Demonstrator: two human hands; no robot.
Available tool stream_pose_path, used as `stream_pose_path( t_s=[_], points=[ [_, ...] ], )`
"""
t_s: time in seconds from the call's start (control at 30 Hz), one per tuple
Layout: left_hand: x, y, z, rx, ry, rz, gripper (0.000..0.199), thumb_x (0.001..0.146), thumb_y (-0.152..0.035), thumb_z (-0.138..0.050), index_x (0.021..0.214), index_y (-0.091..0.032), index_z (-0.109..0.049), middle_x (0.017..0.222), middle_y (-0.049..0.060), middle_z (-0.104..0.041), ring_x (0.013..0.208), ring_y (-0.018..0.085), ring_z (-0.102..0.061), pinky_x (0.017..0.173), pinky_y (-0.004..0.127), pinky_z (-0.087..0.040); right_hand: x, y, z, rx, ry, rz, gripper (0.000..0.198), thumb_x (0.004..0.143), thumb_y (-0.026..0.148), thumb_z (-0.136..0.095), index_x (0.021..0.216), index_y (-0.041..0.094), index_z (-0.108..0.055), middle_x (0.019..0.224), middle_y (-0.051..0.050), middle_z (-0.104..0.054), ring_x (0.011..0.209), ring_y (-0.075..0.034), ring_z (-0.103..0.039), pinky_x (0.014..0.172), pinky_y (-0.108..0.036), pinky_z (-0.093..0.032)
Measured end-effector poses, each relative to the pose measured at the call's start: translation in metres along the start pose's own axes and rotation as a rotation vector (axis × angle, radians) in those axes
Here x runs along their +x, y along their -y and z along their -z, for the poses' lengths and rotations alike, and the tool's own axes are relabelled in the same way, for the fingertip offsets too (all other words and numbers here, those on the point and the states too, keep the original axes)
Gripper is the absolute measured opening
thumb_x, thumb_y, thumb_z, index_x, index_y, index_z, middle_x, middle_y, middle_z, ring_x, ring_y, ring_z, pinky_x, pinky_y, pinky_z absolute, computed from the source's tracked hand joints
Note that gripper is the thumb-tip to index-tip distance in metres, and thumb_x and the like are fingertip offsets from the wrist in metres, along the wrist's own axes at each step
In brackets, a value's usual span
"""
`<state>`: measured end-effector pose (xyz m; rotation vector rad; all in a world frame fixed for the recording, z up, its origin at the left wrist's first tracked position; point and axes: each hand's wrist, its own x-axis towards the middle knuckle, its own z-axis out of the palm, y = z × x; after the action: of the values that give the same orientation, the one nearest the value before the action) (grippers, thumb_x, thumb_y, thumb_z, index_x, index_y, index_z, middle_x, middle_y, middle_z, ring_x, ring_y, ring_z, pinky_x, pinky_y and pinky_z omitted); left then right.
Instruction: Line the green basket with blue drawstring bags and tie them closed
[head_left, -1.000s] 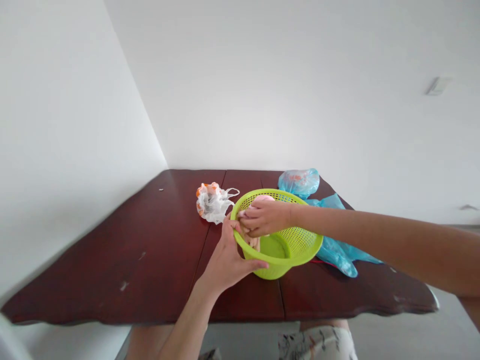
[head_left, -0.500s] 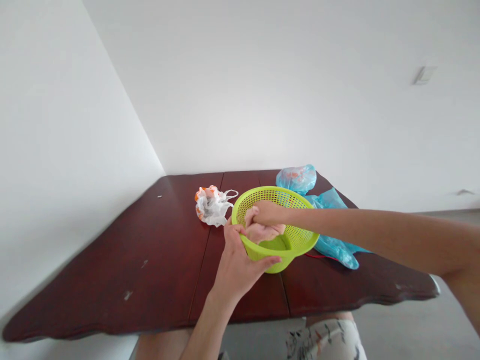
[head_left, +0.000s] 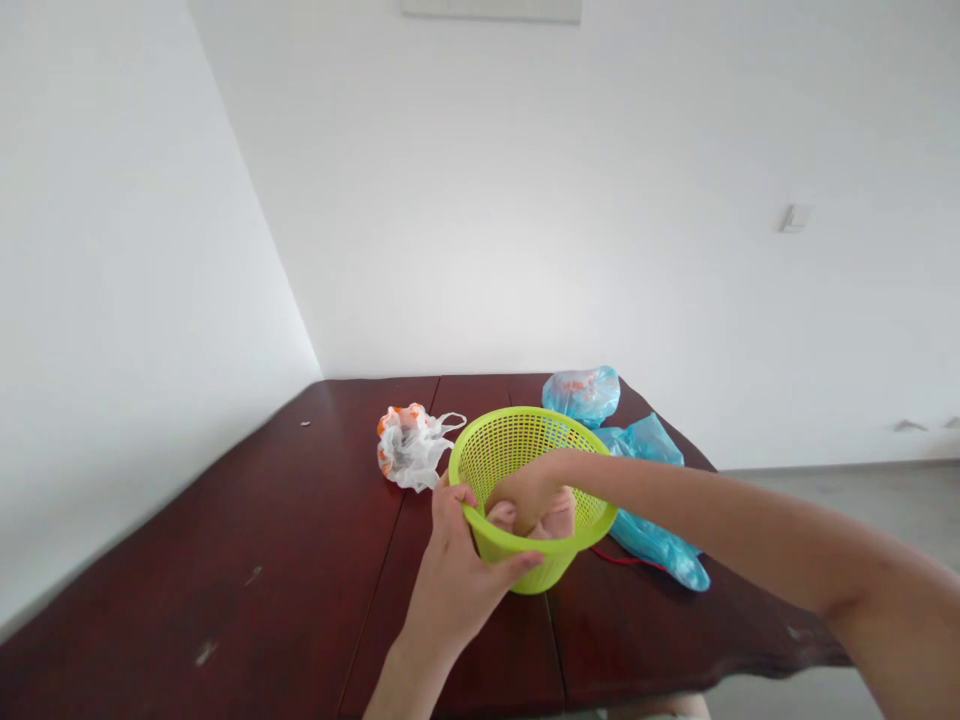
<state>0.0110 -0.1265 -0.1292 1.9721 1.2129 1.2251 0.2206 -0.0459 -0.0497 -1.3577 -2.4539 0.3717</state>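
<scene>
A lime-green plastic basket (head_left: 517, 560) with perforated sides stands on the dark red table. My left hand (head_left: 457, 555) grips its near left rim, fingers over the edge and thumb along the outer wall. Down inside the basket is my right hand (head_left: 529, 490), closed on a pale pink cloth (head_left: 556, 515). The cloth lies low in the basket, bunched on both sides of the hand. My right fingertips are hidden by the hand and the cloth.
A crumpled white and orange plastic bag (head_left: 416, 445) lies left of the basket. Behind it on the right sits a filled blue plastic bag (head_left: 583, 395); another blue bag (head_left: 656, 545) spreads along the right side, near a red cord (head_left: 626, 560). White walls border the table (head_left: 247, 560).
My right hand has pushed the pink cloth deeper into the basket. My left hand keeps its hold on the rim. The view has tilted upward.
</scene>
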Motion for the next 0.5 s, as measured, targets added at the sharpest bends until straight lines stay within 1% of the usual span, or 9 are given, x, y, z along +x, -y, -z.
stream_pose_path(
  t_s=[0.07,0.1,0.17,0.23,0.3,0.37,0.43,0.47,0.5],
  points=[
    [-0.003,0.001,-0.001,-0.013,0.011,0.002,0.084,0.087,-0.065,-0.100,0.144,-0.028,-0.050,0.144,0.011,-0.061,0.135,0.038,-0.072,0.116,0.062,-0.063,0.000,0.010,0.020,0.008,0.169,0.118,0.023,0.075,0.005,-0.089,0.088,0.020,-0.078,0.076,0.010,-0.073,0.065,-0.010,-0.062,0.061,-0.022,-0.046],
    [-0.005,0.001,-0.001,-0.019,0.013,-0.001,0.086,0.089,-0.065,-0.099,0.148,-0.028,-0.049,0.147,0.013,-0.062,0.138,0.040,-0.073,0.117,0.063,-0.063,-0.004,0.016,0.029,0.004,0.174,0.149,0.021,0.079,0.006,-0.085,0.093,0.020,-0.078,0.079,0.008,-0.075,0.067,-0.012,-0.063,0.063,-0.024,-0.047],
    [-0.010,0.002,-0.003,-0.022,0.012,-0.011,0.089,0.094,-0.066,-0.094,0.158,-0.029,-0.045,0.159,0.017,-0.060,0.147,0.043,-0.070,0.120,0.065,-0.062,-0.021,0.024,0.041,0.001,0.009,0.150,0.017,0.091,0.012,-0.076,0.104,0.022,-0.077,0.089,0.002,-0.079,0.075,-0.017,-0.067,0.069,-0.030,-0.051],
    [-0.016,0.004,-0.005,-0.007,-0.005,-0.011,0.090,0.102,-0.067,-0.086,0.169,-0.030,-0.038,0.172,0.021,-0.053,0.156,0.044,-0.065,0.124,0.069,-0.061,-0.049,0.029,0.040,0.054,-0.274,0.123,0.032,0.091,0.014,-0.072,0.121,0.024,-0.077,0.104,-0.002,-0.084,0.088,-0.022,-0.075,0.080,-0.034,-0.058],
    [-0.022,0.005,-0.007,0.026,-0.025,-0.023,0.087,0.110,-0.065,-0.078,0.176,-0.031,-0.032,0.182,0.023,-0.043,0.166,0.045,-0.058,0.130,0.073,-0.056,-0.080,0.030,0.025,0.151,-0.626,0.129,0.053,0.087,0.013,-0.071,0.139,0.027,-0.073,0.121,-0.004,-0.085,0.102,-0.025,-0.080,0.090,-0.036,-0.063],
    [-0.025,0.005,-0.007,0.063,-0.039,-0.065,0.086,0.115,-0.061,-0.072,0.182,-0.034,-0.026,0.191,0.024,-0.033,0.178,0.046,-0.044,0.137,0.079,-0.048,-0.107,0.030,-0.003,0.178,-1.112,0.078,0.053,0.090,0.019,-0.075,0.142,0.028,-0.070,0.122,-0.005,-0.082,0.101,-0.025,-0.080,0.088,-0.037,-0.065],
    [-0.027,0.002,-0.006,0.098,-0.046,-0.134,0.090,0.115,-0.059,-0.073,0.187,-0.037,-0.023,0.198,0.022,-0.022,0.186,0.047,-0.029,0.140,0.085,-0.039,-0.127,0.030,-0.034,0.105,-1.556,-0.098,0.044,0.092,0.029,-0.084,0.133,0.027,-0.070,0.119,-0.006,-0.077,0.101,-0.028,-0.077,0.090,-0.042,-0.066],
    [-0.027,0.000,-0.005,0.112,-0.048,-0.163,0.092,0.115,-0.059,-0.074,0.189,-0.039,-0.022,0.201,0.021,-0.018,0.188,0.047,-0.023,0.141,0.086,-0.037,-0.136,0.031,-0.047,0.083,-1.724,-0.194,0.044,0.091,0.034,-0.088,0.130,0.027,-0.070,0.116,-0.006,-0.074,0.103,-0.030,-0.076,0.093,-0.047,-0.067],
    [-0.027,-0.002,-0.004,0.127,-0.043,-0.183,0.093,0.115,-0.057,-0.075,0.190,-0.040,-0.022,0.202,0.020,-0.016,0.189,0.047,-0.020,0.141,0.087,-0.036,-0.143,0.032,-0.058,0.108,-1.804,-0.288,0.047,0.091,0.038,-0.091,0.131,0.027,-0.069,0.119,-0.007,-0.072,0.111,-0.035,-0.075,0.100,-0.054,-0.068]
  ],
)
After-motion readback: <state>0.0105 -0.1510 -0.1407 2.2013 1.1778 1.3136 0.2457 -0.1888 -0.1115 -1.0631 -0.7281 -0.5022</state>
